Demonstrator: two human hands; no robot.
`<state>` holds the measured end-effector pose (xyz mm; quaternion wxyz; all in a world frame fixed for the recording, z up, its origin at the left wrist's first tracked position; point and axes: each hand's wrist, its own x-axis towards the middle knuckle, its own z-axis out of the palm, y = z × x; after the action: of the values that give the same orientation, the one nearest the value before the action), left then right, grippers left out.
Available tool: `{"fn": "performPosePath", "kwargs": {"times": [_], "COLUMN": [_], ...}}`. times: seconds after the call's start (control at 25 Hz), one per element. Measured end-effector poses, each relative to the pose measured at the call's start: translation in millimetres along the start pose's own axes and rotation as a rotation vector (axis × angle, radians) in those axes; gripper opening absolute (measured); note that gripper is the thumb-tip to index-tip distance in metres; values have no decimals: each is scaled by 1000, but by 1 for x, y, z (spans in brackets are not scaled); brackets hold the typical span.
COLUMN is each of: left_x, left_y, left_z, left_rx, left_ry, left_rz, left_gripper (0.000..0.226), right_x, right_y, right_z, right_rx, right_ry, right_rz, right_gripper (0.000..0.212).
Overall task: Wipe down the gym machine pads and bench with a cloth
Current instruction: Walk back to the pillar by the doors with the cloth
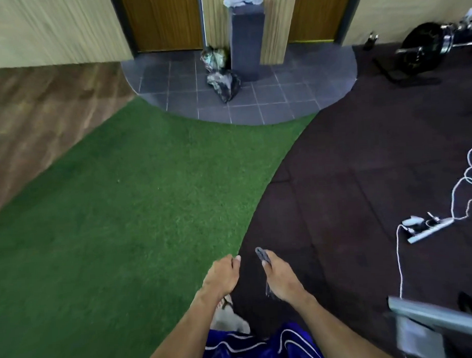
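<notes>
floor (362, 161) | power strip (429, 229) | bagged rubbish (223, 84) on tiles

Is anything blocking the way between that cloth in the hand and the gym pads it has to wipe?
No pad or bench clearly shows here. The right hand holds the dark cloth over bare rubber floor. A white cable and power strip lie on the floor to the right.

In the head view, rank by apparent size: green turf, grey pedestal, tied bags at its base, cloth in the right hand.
1. green turf
2. grey pedestal
3. tied bags
4. cloth, mostly hidden in the right hand

Pedestal and bags stand farther away, so true sizes are unsure.
</notes>
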<state>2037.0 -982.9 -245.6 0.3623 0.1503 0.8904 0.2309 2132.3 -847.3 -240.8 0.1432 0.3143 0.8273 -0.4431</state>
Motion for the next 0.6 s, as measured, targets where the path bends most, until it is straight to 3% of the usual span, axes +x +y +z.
{"fn": "performPosePath", "kwargs": {"times": [0.32, 0.6], "left_x": [226, 443], "left_y": [89, 194], "left_z": [-142, -259], "left_rx": [28, 0], "left_ry": [-18, 16], "left_rz": [2, -16], "left_gripper": [46, 46], "right_x": [240, 477], "right_y": [-117, -202], "right_z": [-105, -226], "right_rx": [8, -126], "right_ry": [-9, -55], "right_rz": [-1, -41], "right_gripper": [33, 33]}}
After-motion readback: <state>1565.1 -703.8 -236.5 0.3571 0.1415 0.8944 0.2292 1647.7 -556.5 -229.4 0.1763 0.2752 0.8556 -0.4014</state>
